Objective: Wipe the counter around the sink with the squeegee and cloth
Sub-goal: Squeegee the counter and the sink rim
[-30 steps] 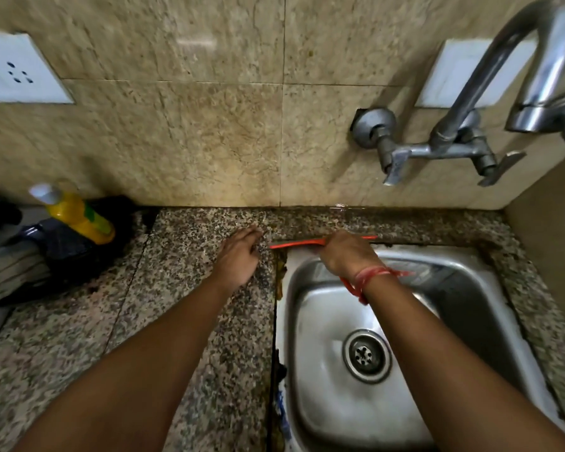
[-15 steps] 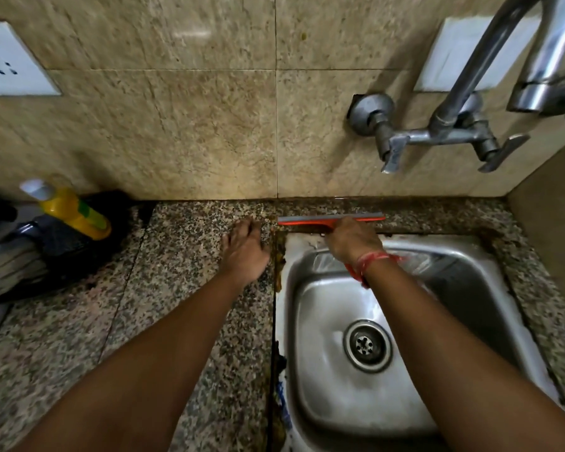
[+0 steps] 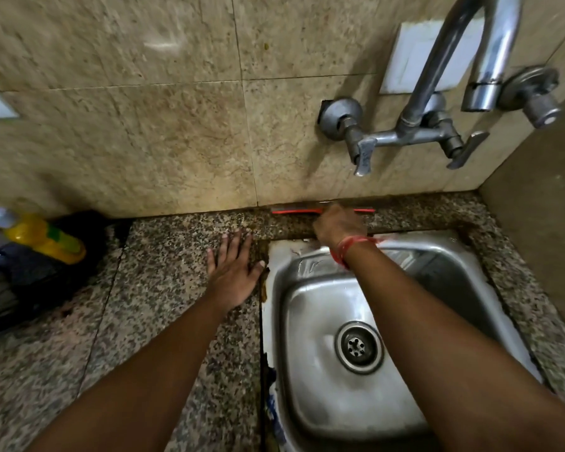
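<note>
My right hand (image 3: 340,225) is shut on a red squeegee (image 3: 296,210). Its blade lies along the speckled granite counter (image 3: 163,288) strip behind the steel sink (image 3: 349,337), close against the wall tiles; the handle is hidden by my fingers. A red thread band circles that wrist. My left hand (image 3: 234,270) rests flat with fingers spread on the counter, just left of the sink's back left corner. No cloth shows in view.
A chrome wall tap (image 3: 437,102) with two levers hangs above the sink. At the left a yellow bottle (image 3: 43,238) lies on dark bags (image 3: 30,275). A side wall (image 3: 542,249) closes the counter on the right. Grime lines the sink's left rim.
My right hand has pushed the squeegee back from the sink's rear rim across the counter strip to the wall. My left hand has stayed flat beside the sink.
</note>
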Action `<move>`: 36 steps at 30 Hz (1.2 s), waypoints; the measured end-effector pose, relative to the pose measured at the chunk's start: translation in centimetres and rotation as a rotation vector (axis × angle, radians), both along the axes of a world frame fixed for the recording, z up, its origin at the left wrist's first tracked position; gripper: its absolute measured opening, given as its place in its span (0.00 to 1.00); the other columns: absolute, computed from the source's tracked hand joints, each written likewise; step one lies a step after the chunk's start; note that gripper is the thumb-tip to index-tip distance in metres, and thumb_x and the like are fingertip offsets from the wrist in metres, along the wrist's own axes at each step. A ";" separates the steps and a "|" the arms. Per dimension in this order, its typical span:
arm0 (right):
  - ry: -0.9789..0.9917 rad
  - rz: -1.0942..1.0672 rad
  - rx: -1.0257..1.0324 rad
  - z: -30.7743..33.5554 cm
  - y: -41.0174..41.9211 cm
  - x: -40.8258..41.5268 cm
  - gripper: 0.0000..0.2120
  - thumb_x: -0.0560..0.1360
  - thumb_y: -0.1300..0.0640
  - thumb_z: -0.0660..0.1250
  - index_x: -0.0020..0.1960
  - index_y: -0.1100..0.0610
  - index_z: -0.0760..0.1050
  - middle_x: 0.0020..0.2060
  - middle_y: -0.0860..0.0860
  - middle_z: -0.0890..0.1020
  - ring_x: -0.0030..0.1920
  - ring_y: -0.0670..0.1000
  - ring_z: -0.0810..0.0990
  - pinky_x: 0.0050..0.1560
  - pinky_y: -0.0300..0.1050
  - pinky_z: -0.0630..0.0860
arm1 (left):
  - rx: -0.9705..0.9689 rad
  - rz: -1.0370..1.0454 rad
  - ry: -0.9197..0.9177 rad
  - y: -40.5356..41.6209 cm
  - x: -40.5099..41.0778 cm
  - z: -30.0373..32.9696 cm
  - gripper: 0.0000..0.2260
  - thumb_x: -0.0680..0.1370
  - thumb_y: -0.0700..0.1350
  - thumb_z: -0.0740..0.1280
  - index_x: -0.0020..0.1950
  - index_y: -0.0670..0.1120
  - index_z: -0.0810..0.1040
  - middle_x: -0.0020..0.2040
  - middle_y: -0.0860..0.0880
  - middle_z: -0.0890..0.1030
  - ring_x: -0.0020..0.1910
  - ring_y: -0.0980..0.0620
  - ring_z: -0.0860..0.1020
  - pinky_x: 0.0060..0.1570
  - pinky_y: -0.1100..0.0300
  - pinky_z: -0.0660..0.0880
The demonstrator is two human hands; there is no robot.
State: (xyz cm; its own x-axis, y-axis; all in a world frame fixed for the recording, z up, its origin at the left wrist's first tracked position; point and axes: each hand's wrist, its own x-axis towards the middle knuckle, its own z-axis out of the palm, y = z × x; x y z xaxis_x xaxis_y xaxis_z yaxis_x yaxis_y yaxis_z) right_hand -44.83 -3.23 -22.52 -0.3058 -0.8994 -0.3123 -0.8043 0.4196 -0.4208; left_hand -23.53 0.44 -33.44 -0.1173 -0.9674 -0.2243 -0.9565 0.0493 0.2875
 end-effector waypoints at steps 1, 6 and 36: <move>0.013 0.016 0.009 -0.7 1.0 -0.5 0.16 0.75 0.55 0.62 0.59 0.60 0.80 0.60 0.62 0.81 0.61 0.62 0.79 0.60 0.49 0.74 | 0.006 0.000 -0.004 0.0 0.0 0.0 0.31 0.82 0.63 0.49 0.80 0.55 0.41 0.80 0.53 0.37 0.78 0.51 0.33 0.73 0.44 0.31; 0.035 0.137 0.006 -1.7 7.1 -3.2 0.19 0.72 0.53 0.57 0.59 0.52 0.78 0.55 0.60 0.82 0.56 0.62 0.80 0.52 0.48 0.75 | -0.095 0.087 0.028 -0.5 -0.9 1.1 0.29 0.80 0.63 0.56 0.79 0.53 0.58 0.80 0.50 0.53 0.79 0.47 0.48 0.76 0.43 0.43; -0.042 0.053 0.026 -1.4 -0.6 -9.4 0.16 0.73 0.57 0.61 0.57 0.59 0.81 0.57 0.63 0.82 0.57 0.63 0.80 0.58 0.50 0.75 | 0.078 -0.080 -0.057 -3.8 -8.8 2.0 0.50 0.72 0.69 0.65 0.81 0.48 0.42 0.81 0.50 0.42 0.80 0.48 0.40 0.77 0.44 0.43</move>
